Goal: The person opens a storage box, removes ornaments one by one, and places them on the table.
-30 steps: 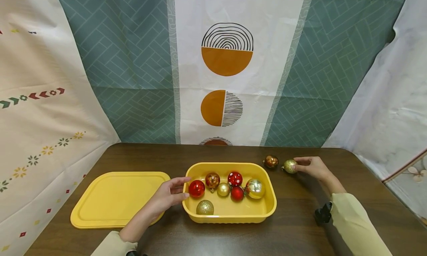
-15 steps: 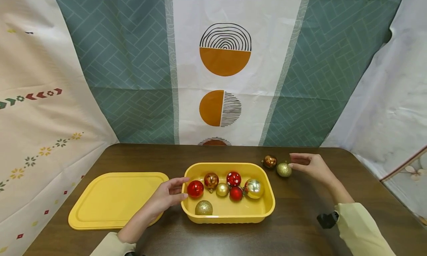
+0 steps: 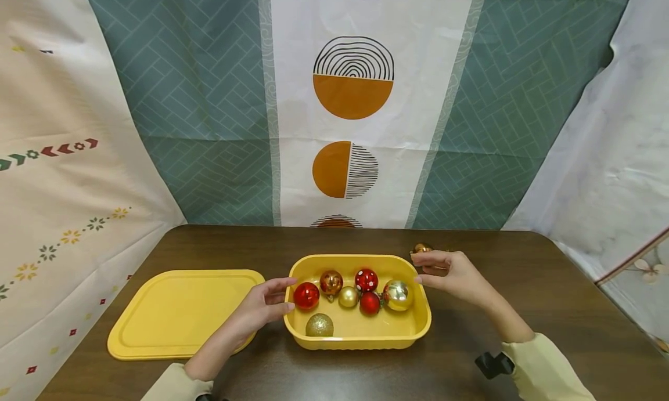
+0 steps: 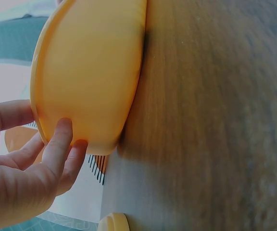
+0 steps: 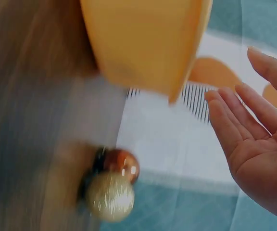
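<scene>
In the head view my left hand [image 3: 261, 305] holds the left end of a yellow plastic box [image 3: 360, 343]. In the left wrist view thumb and index reach its rim, while other fingers lie against the outer wall. My right hand [image 3: 455, 276] holds nothing; its fingers are spread, close to the box's right end. A copper bauble [image 3: 421, 248] on the table shows behind it. The gold glitter bauble [image 5: 110, 197], hidden by the hand in the head view, lies beside the copper one in the right wrist view.
Inside the box are several baubles, including a shiny red one [image 3: 306, 296], a dotted red one [image 3: 366, 280], a large pale gold one [image 3: 398, 295] and a gold glitter one [image 3: 319, 325]. A yellow lid [image 3: 183, 314] lies left on the dark wooden table [image 3: 324, 378].
My right hand released the gold glitter bauble beside the copper one, then moved left toward the box's right end. My left hand stayed at the box.
</scene>
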Action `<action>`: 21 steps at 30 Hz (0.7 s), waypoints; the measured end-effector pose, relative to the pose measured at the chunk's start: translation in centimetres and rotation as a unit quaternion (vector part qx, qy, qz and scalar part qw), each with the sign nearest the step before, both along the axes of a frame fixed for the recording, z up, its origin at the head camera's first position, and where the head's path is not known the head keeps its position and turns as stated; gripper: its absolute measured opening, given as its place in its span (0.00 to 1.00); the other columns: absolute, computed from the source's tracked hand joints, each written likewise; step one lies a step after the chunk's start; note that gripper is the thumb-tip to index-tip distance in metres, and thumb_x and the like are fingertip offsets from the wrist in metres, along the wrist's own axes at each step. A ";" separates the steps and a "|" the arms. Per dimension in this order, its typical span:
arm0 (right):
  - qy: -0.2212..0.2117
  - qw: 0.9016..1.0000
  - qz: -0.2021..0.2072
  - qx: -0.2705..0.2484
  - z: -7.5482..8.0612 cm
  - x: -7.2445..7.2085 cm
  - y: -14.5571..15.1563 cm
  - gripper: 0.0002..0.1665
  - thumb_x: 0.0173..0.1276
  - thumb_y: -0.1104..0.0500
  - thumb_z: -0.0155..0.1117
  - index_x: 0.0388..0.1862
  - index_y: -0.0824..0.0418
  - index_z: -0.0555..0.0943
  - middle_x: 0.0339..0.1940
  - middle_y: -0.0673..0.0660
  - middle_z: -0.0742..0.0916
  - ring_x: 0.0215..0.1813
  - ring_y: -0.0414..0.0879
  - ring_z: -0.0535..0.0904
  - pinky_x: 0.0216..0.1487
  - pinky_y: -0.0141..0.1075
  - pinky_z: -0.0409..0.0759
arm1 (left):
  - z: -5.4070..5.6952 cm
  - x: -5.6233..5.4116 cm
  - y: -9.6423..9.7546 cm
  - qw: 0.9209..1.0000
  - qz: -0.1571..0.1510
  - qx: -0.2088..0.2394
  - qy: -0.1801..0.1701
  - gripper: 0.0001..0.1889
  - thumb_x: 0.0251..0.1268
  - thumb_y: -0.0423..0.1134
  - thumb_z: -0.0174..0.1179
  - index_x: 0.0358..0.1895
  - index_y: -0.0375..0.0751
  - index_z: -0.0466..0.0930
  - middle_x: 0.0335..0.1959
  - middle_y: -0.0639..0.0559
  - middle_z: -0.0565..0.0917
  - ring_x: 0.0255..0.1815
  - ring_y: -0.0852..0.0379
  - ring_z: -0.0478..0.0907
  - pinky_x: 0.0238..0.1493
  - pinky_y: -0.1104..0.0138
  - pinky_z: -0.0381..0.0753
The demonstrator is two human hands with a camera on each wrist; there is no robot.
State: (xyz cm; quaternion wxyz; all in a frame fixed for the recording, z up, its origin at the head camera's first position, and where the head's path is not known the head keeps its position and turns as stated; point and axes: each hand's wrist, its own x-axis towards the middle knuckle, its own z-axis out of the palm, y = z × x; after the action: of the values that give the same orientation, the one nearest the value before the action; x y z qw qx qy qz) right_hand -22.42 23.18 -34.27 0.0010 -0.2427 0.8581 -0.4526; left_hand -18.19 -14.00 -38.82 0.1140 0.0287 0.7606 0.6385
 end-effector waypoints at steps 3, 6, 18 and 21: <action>-0.006 1.000 0.026 0.009 -0.2 0.4 -1.3 0.27 0.54 0.59 0.69 0.50 0.73 0.76 0.47 0.68 0.82 0.49 0.60 0.78 0.48 0.41 0.78 | -0.1 0.0 0.0 1.000 -0.001 0.001 0.001 0.26 0.55 0.29 0.60 0.60 0.33 0.68 0.55 0.37 0.70 0.47 0.50 0.73 0.43 0.60 0.80; -0.013 0.999 0.047 0.015 -0.6 0.7 -2.4 0.27 0.55 0.59 0.68 0.51 0.73 0.76 0.47 0.69 0.81 0.50 0.59 0.78 0.48 0.40 0.78 | -0.1 0.0 0.0 1.000 -0.002 0.002 0.004 0.26 0.55 0.29 0.60 0.60 0.33 0.68 0.55 0.37 0.70 0.46 0.50 0.73 0.43 0.60 0.80; 0.035 0.992 0.097 0.068 -2.4 0.9 -5.7 0.23 0.53 0.59 0.70 0.45 0.72 0.80 0.41 0.63 0.85 0.41 0.53 0.82 0.41 0.40 0.81 | -0.1 0.0 0.0 1.000 0.001 -0.002 0.003 0.26 0.54 0.29 0.61 0.60 0.34 0.69 0.56 0.38 0.71 0.48 0.49 0.73 0.43 0.60 0.80; 0.047 0.990 0.101 0.091 -2.7 0.9 -6.2 0.21 0.53 0.61 0.69 0.45 0.72 0.80 0.42 0.63 0.85 0.41 0.52 0.82 0.42 0.38 0.80 | -0.1 0.0 0.0 1.000 0.001 -0.003 0.005 0.26 0.54 0.29 0.61 0.59 0.34 0.69 0.56 0.38 0.71 0.48 0.49 0.73 0.43 0.60 0.80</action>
State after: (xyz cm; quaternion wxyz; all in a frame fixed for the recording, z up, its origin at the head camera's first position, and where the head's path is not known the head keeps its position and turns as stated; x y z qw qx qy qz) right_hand -21.55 16.96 -36.99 0.0285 -0.3476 0.8660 -0.3583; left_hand -18.18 -14.03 -38.93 0.1102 0.0310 0.7632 0.6359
